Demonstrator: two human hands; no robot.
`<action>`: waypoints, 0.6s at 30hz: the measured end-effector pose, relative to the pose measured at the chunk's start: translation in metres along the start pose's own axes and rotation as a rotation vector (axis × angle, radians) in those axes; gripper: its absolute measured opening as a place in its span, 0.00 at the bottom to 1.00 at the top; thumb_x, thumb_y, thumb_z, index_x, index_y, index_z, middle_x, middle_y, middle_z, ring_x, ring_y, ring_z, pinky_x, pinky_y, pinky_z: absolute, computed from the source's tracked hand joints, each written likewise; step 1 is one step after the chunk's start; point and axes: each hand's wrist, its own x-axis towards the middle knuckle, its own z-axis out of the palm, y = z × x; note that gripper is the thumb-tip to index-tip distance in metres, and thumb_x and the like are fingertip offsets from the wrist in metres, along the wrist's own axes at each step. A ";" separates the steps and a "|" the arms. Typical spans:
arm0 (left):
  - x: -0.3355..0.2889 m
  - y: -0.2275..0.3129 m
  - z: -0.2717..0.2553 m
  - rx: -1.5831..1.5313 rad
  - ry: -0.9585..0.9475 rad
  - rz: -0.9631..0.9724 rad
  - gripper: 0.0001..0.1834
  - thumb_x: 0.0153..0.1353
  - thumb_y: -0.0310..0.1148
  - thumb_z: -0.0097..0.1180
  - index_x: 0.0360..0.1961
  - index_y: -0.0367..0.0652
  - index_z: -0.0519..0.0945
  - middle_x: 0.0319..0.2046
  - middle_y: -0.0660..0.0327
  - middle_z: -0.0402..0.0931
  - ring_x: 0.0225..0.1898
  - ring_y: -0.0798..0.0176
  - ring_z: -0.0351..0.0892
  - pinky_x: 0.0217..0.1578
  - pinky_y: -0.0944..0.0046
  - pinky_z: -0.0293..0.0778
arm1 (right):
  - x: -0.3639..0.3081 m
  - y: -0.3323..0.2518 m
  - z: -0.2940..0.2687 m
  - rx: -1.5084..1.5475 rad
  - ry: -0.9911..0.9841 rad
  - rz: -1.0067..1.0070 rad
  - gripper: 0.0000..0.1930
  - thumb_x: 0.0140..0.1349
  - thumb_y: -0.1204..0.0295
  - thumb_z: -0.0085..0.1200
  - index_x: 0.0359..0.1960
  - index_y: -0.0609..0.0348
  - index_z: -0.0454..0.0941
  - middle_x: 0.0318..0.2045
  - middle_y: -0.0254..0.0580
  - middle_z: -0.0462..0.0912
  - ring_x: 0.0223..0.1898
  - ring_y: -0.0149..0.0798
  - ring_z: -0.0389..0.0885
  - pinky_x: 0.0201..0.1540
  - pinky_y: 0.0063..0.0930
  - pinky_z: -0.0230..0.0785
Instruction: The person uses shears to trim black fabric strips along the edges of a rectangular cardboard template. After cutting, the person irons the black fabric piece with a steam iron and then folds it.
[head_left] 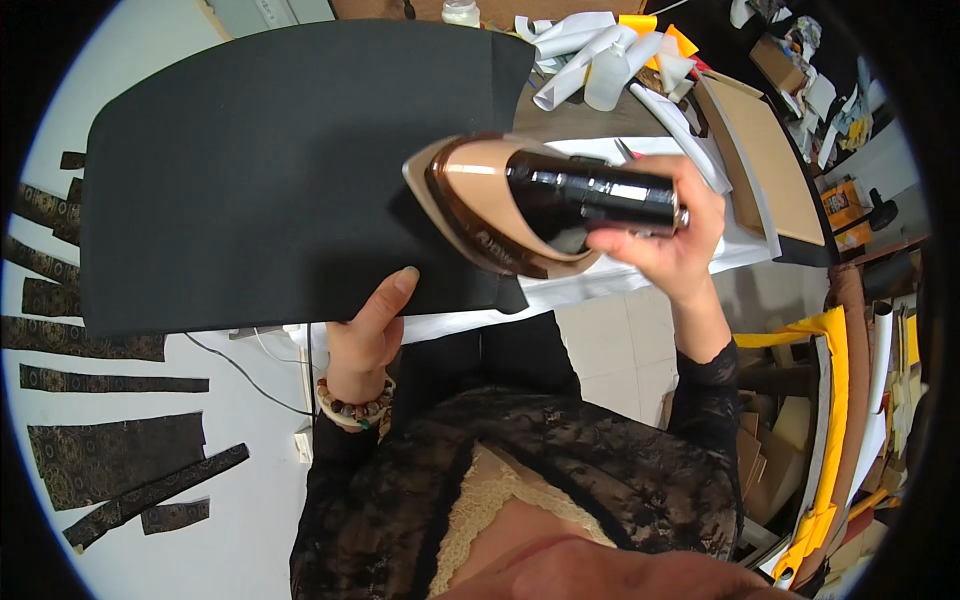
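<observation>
My right hand (675, 225) is wrapped round the black handle of a copper-brown clothes iron (490, 195), its pointed tip toward the left. The iron is over the right part of a large black panel (250, 170) with a curved far edge; I cannot tell whether its soleplate touches the panel. At the panel's near edge, my left hand (375, 315) grips it, thumb on top and the other fingers hidden underneath. A narrow black strip runs along the panel's right end, partly behind the iron.
Patterned dark fabric strips (110, 460) lie on a white surface at the left. Rolled white paper (580, 65) and a translucent bottle (606, 78) stand beyond the panel. An open cardboard box (765, 150) sits at the right, above bins of scraps (780, 450). A cable (240, 375) hangs at lower left.
</observation>
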 end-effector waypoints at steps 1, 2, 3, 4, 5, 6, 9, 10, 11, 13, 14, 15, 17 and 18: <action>-0.002 -0.002 -0.001 0.001 0.001 -0.002 0.21 0.53 0.11 0.57 0.49 0.35 0.76 0.45 0.55 0.78 0.45 0.59 0.80 0.50 0.60 0.76 | 0.001 0.001 0.000 0.047 0.048 0.103 0.28 0.39 0.58 0.78 0.36 0.62 0.75 0.26 0.36 0.83 0.27 0.28 0.84 0.31 0.18 0.74; -0.003 -0.001 -0.001 -0.008 -0.017 -0.005 0.20 0.53 0.11 0.57 0.49 0.35 0.76 0.45 0.55 0.78 0.45 0.59 0.80 0.50 0.60 0.76 | 0.001 0.001 0.002 0.094 0.096 0.207 0.28 0.39 0.58 0.78 0.36 0.62 0.76 0.25 0.37 0.83 0.27 0.28 0.83 0.31 0.18 0.74; -0.002 0.001 0.000 -0.021 -0.037 0.000 0.20 0.53 0.11 0.57 0.48 0.34 0.77 0.45 0.55 0.79 0.45 0.59 0.80 0.50 0.60 0.76 | 0.001 -0.001 0.003 0.183 0.123 0.304 0.28 0.39 0.58 0.78 0.35 0.62 0.76 0.25 0.37 0.84 0.26 0.29 0.83 0.31 0.18 0.74; -0.001 0.003 0.002 -0.034 -0.056 0.006 0.19 0.53 0.11 0.57 0.48 0.34 0.77 0.44 0.55 0.79 0.45 0.59 0.80 0.50 0.60 0.77 | -0.001 -0.002 0.001 0.115 0.098 0.215 0.29 0.39 0.58 0.78 0.35 0.62 0.76 0.25 0.37 0.84 0.26 0.29 0.83 0.31 0.18 0.74; 0.000 0.005 0.004 -0.022 -0.043 -0.013 0.19 0.53 0.11 0.57 0.48 0.34 0.77 0.44 0.55 0.79 0.45 0.59 0.80 0.50 0.61 0.77 | -0.004 -0.005 -0.001 0.046 0.072 0.126 0.29 0.39 0.58 0.78 0.35 0.62 0.76 0.24 0.38 0.84 0.25 0.30 0.83 0.30 0.18 0.74; 0.001 0.006 0.006 -0.011 -0.027 -0.028 0.19 0.53 0.11 0.57 0.47 0.34 0.77 0.44 0.55 0.79 0.44 0.59 0.80 0.49 0.61 0.77 | -0.006 -0.008 -0.003 -0.019 0.044 0.032 0.29 0.38 0.58 0.78 0.35 0.62 0.76 0.24 0.38 0.84 0.25 0.30 0.83 0.30 0.18 0.73; 0.001 0.003 0.005 -0.034 -0.042 -0.030 0.19 0.54 0.11 0.57 0.47 0.35 0.77 0.44 0.55 0.79 0.44 0.59 0.80 0.49 0.61 0.77 | -0.011 -0.011 -0.004 -0.004 0.092 0.020 0.29 0.38 0.58 0.78 0.35 0.62 0.76 0.26 0.38 0.83 0.26 0.29 0.83 0.30 0.19 0.73; 0.000 0.003 0.005 -0.049 -0.059 -0.028 0.19 0.54 0.11 0.56 0.48 0.35 0.77 0.44 0.55 0.79 0.45 0.59 0.80 0.49 0.61 0.77 | -0.009 -0.004 -0.005 -0.005 0.140 0.011 0.28 0.39 0.58 0.78 0.36 0.62 0.76 0.26 0.37 0.83 0.27 0.29 0.83 0.31 0.19 0.74; -0.001 0.005 0.008 -0.078 -0.052 -0.041 0.20 0.54 0.11 0.56 0.48 0.35 0.77 0.45 0.55 0.79 0.45 0.58 0.80 0.49 0.60 0.77 | -0.008 -0.001 -0.010 -0.017 0.144 0.156 0.28 0.39 0.60 0.78 0.36 0.63 0.76 0.26 0.36 0.83 0.27 0.29 0.83 0.31 0.19 0.74; 0.001 0.006 0.012 -0.142 -0.053 -0.053 0.20 0.53 0.11 0.56 0.48 0.36 0.77 0.45 0.55 0.78 0.44 0.58 0.80 0.49 0.60 0.77 | -0.011 0.000 -0.006 0.077 0.158 0.206 0.27 0.39 0.61 0.78 0.36 0.63 0.76 0.27 0.37 0.84 0.28 0.29 0.84 0.32 0.20 0.75; 0.002 0.006 0.011 -0.129 -0.044 -0.071 0.20 0.53 0.11 0.56 0.48 0.36 0.77 0.45 0.55 0.78 0.45 0.58 0.80 0.50 0.60 0.77 | -0.015 -0.004 -0.008 0.003 0.134 0.148 0.27 0.40 0.61 0.78 0.36 0.63 0.76 0.26 0.37 0.84 0.28 0.29 0.84 0.32 0.19 0.75; 0.002 0.005 0.007 -0.114 -0.030 -0.088 0.21 0.53 0.11 0.56 0.49 0.36 0.76 0.45 0.55 0.78 0.45 0.58 0.80 0.50 0.60 0.77 | -0.018 -0.018 -0.007 0.004 0.069 0.070 0.27 0.40 0.61 0.78 0.36 0.63 0.76 0.25 0.37 0.84 0.28 0.30 0.84 0.32 0.19 0.75; 0.002 0.001 0.002 -0.100 -0.028 -0.097 0.21 0.53 0.11 0.56 0.49 0.36 0.76 0.45 0.55 0.78 0.45 0.58 0.80 0.50 0.59 0.77 | -0.014 -0.010 -0.008 0.004 0.080 0.083 0.27 0.40 0.62 0.78 0.36 0.63 0.76 0.25 0.37 0.84 0.27 0.29 0.84 0.32 0.19 0.75; 0.000 -0.003 -0.002 -0.099 -0.042 -0.094 0.21 0.53 0.11 0.57 0.49 0.36 0.76 0.45 0.55 0.78 0.45 0.58 0.80 0.50 0.59 0.77 | -0.012 -0.004 -0.008 -0.007 0.095 0.108 0.26 0.41 0.63 0.77 0.36 0.63 0.75 0.25 0.37 0.84 0.27 0.29 0.84 0.32 0.19 0.75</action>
